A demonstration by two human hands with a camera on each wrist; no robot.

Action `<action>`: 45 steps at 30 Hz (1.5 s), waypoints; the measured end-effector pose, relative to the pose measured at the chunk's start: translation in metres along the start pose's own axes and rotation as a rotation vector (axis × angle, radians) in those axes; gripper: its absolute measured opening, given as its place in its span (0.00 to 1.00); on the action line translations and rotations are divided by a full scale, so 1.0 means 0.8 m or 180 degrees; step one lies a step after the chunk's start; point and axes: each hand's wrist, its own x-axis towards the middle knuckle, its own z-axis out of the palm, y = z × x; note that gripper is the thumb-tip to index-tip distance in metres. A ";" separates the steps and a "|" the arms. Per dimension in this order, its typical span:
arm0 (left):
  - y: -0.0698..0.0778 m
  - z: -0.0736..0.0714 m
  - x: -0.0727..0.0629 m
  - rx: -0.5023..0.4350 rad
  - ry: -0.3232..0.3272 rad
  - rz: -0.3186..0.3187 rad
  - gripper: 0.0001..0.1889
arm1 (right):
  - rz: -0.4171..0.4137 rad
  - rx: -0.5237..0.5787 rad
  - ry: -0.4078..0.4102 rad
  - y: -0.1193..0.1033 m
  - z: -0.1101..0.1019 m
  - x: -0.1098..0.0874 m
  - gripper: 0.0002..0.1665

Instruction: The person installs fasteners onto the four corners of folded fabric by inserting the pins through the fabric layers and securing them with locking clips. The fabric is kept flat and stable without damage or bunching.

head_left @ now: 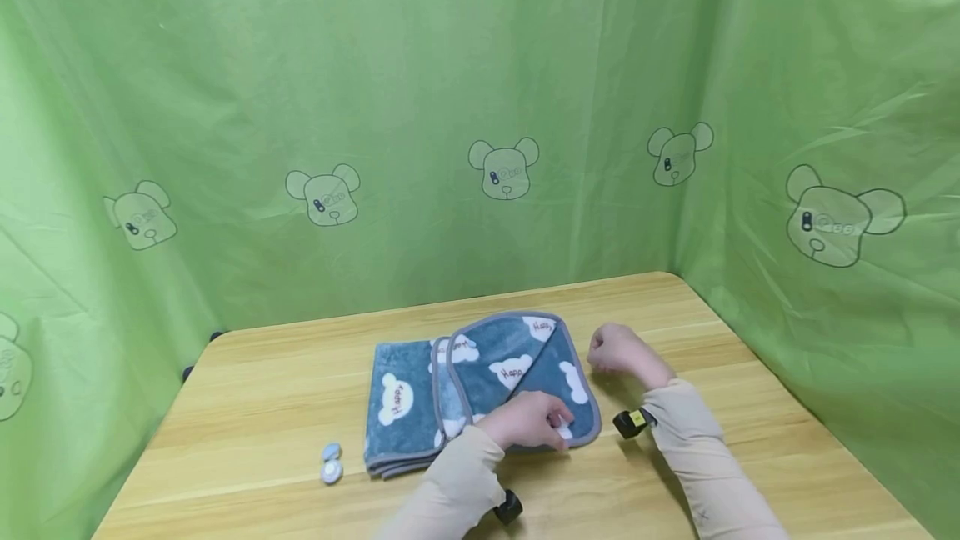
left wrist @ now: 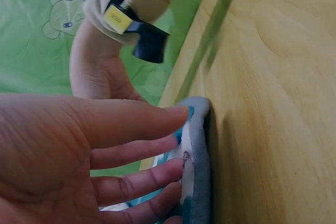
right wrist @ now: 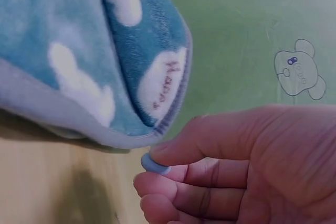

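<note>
A folded teal blanket (head_left: 408, 407) with white bear prints and grey trim lies on the table, one corner folded over at its right part. My left hand (head_left: 527, 421) is at the near right part of the blanket, thumb and fingers spread apart. In the left wrist view, its fingertips (left wrist: 170, 169) touch the blanket's printed face beside the grey edge (left wrist: 198, 150). Just off the blanket's right side, my right hand (head_left: 626, 354) pinches a small round blue piece (right wrist: 154, 164) between thumb and forefinger, close to the blanket's corner in the right wrist view.
Two small blue-and-white round pieces (head_left: 331, 471) lie left of the blanket on the wooden table (head_left: 247, 407). A green curtain (head_left: 420, 240) printed with bear heads hangs behind the table and on both sides. Each wrist wears a black camera (head_left: 630, 423).
</note>
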 end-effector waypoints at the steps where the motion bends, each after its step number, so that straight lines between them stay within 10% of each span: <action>1: 0.001 0.001 0.001 0.0114 -0.0011 0.0014 0.19 | -0.0010 0.0019 0.0004 0.000 -0.002 -0.001 0.04; 11: 0.005 0.017 0.011 0.1199 0.0162 0.0067 0.21 | -0.0195 0.0245 0.0009 -0.001 -0.030 -0.010 0.05; 23: 0.003 0.020 0.010 0.1357 0.0468 0.0339 0.13 | -0.0442 0.0527 0.0028 -0.010 -0.053 -0.023 0.07; 35: -0.013 0.006 0.009 0.0309 0.0789 0.0214 0.06 | -0.0658 0.0799 -0.0030 -0.020 -0.069 -0.037 0.09; 45: -0.030 -0.037 -0.003 -0.0511 0.1274 0.0012 0.13 | -0.1425 0.1256 -0.0309 -0.017 -0.065 -0.035 0.10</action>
